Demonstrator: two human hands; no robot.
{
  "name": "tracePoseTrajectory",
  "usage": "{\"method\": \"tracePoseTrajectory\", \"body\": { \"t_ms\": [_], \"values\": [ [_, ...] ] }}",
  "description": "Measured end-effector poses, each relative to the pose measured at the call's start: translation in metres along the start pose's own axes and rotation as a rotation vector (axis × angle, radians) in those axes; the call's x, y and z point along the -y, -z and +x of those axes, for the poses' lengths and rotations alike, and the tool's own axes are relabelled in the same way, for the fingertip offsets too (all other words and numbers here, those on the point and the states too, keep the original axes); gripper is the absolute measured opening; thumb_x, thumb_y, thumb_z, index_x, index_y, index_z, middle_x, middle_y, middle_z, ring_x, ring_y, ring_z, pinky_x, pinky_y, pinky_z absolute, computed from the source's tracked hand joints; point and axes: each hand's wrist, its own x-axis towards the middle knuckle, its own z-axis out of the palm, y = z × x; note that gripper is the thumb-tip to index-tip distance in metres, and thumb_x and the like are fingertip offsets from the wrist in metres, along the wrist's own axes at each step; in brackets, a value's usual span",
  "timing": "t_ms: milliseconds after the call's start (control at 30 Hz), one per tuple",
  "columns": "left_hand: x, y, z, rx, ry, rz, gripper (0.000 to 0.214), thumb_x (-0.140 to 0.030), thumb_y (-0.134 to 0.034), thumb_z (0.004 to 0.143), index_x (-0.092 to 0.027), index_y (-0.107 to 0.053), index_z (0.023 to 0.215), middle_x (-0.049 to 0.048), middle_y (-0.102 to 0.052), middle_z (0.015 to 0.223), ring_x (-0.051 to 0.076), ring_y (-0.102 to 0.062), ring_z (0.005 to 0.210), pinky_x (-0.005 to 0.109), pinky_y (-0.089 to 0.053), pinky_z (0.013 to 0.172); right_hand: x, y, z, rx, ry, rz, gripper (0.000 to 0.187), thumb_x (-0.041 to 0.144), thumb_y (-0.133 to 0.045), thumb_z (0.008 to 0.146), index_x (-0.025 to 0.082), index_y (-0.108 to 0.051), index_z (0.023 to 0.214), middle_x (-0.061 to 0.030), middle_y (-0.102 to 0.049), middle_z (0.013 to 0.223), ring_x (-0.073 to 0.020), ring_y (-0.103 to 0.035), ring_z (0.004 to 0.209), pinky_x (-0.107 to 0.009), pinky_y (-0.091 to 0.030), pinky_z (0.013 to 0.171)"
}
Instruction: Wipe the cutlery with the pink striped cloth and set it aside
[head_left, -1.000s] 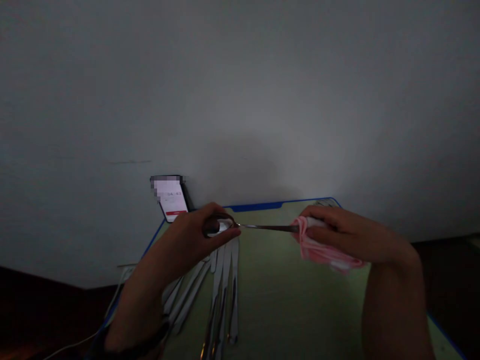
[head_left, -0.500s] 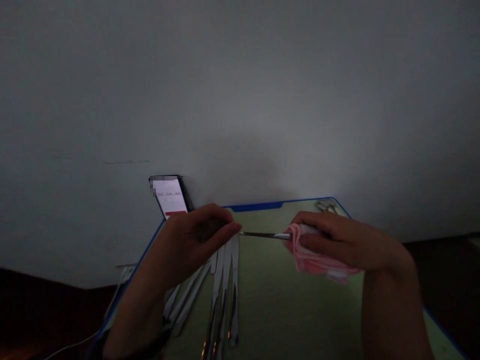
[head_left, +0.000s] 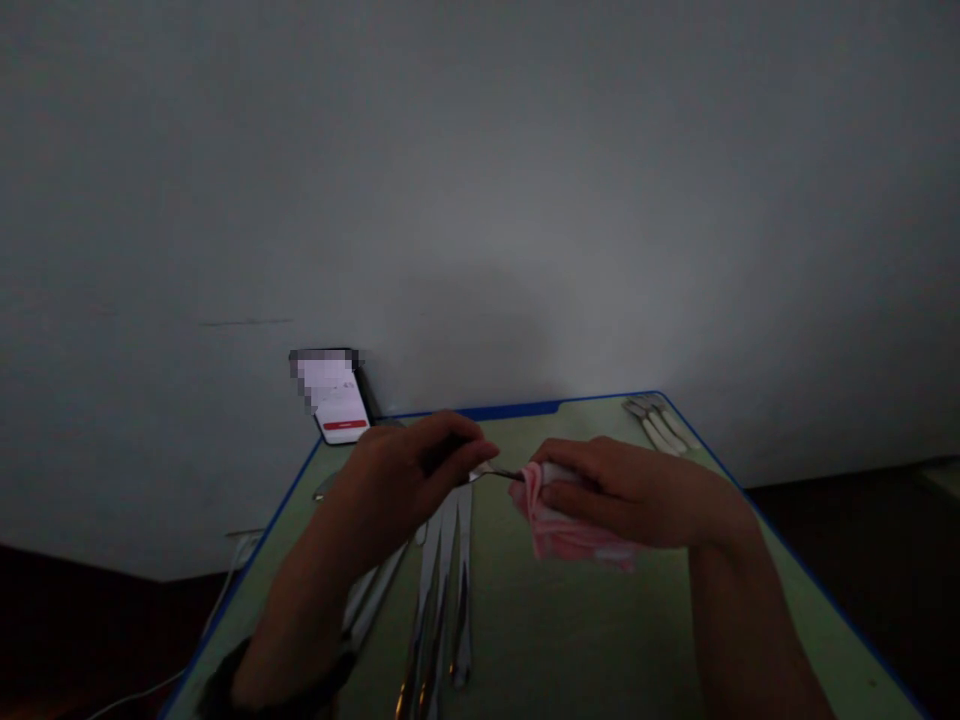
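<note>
My left hand [head_left: 409,475] is closed around the bowl end of a metal spoon [head_left: 499,472], held above a green table [head_left: 570,620] with a blue edge. My right hand [head_left: 630,490] is closed on a pink and white cloth [head_left: 570,535] wrapped round the spoon's handle. Only a short piece of the handle shows between the two hands. Below my left hand several pieces of metal cutlery [head_left: 442,580] lie side by side on the table.
A phone [head_left: 334,395] with a lit screen leans against the grey wall at the table's back left. More cutlery with white handles [head_left: 660,420] lies at the back right corner. A white cable [head_left: 225,590] hangs off the left edge. The room is dim.
My right hand with the cloth has slid left along the spoon's handle toward my left hand, so less of the handle shows. The view has shifted slightly.
</note>
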Motion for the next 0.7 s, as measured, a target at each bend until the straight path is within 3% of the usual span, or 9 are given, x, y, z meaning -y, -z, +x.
{"method": "tracePoseTrajectory", "body": {
  "t_ms": [233, 433, 500, 600, 633, 700],
  "values": [
    [0.026, 0.016, -0.004, -0.178, 0.147, 0.029, 0.021, -0.041, -0.058, 0.079, -0.021, -0.063, 0.080, -0.0023, -0.066, 0.061, 0.010, -0.058, 0.049, 0.019, -0.042, 0.048, -0.011, 0.012, -0.016, -0.094, -0.013, 0.029, 0.031, 0.041, -0.037, 0.091, 0.017, -0.056, 0.096, -0.0019, -0.058, 0.078, -0.0112, -0.050, 0.066, -0.024, -0.036, 0.059],
    [0.013, 0.012, -0.002, -0.259, 0.159, -0.054, 0.017, -0.038, -0.060, 0.077, -0.021, -0.061, 0.077, -0.0035, -0.063, 0.057, 0.010, -0.058, 0.050, 0.018, -0.042, 0.046, -0.004, 0.010, -0.015, -0.092, -0.027, 0.012, 0.032, 0.042, -0.036, 0.091, 0.017, -0.056, 0.093, -0.0019, -0.057, 0.075, -0.0108, -0.048, 0.063, -0.023, -0.034, 0.057],
    [0.006, 0.008, -0.001, -0.343, 0.174, -0.080, 0.016, -0.036, -0.063, 0.074, -0.021, -0.059, 0.078, -0.0036, -0.063, 0.060, 0.010, -0.059, 0.053, 0.017, -0.043, 0.047, -0.002, 0.008, -0.010, -0.069, -0.007, 0.022, 0.033, 0.041, -0.034, 0.092, 0.017, -0.055, 0.093, -0.0018, -0.057, 0.075, -0.0108, -0.048, 0.063, -0.024, -0.035, 0.057],
    [-0.002, 0.003, 0.001, -0.578, 0.249, -0.193, 0.021, -0.032, -0.065, 0.073, -0.021, -0.055, 0.087, -0.0031, -0.062, 0.068, 0.010, -0.059, 0.058, 0.018, -0.043, 0.048, -0.001, 0.005, -0.004, -0.087, 0.004, 0.035, 0.033, 0.042, -0.032, 0.093, 0.017, -0.054, 0.094, -0.0022, -0.058, 0.078, -0.0114, -0.050, 0.066, -0.025, -0.036, 0.061],
    [-0.004, 0.001, 0.002, -0.551, 0.263, -0.282, 0.022, -0.033, -0.064, 0.075, -0.021, -0.054, 0.090, -0.0046, -0.058, 0.063, 0.009, -0.055, 0.052, 0.017, -0.040, 0.044, -0.002, 0.005, -0.003, -0.110, -0.001, 0.035, 0.033, 0.042, -0.032, 0.093, 0.017, -0.054, 0.094, -0.0024, -0.059, 0.079, -0.0116, -0.050, 0.068, -0.025, -0.036, 0.063],
    [-0.008, -0.003, 0.003, -0.387, 0.269, -0.491, 0.020, -0.034, -0.057, 0.080, -0.021, -0.052, 0.093, -0.0074, -0.048, 0.052, 0.007, -0.045, 0.042, 0.018, -0.035, 0.038, -0.004, 0.004, 0.000, -0.177, -0.025, 0.034, 0.033, 0.042, -0.032, 0.093, 0.017, -0.053, 0.096, -0.0025, -0.059, 0.080, -0.0118, -0.051, 0.069, -0.025, -0.036, 0.064]
  ]
}}
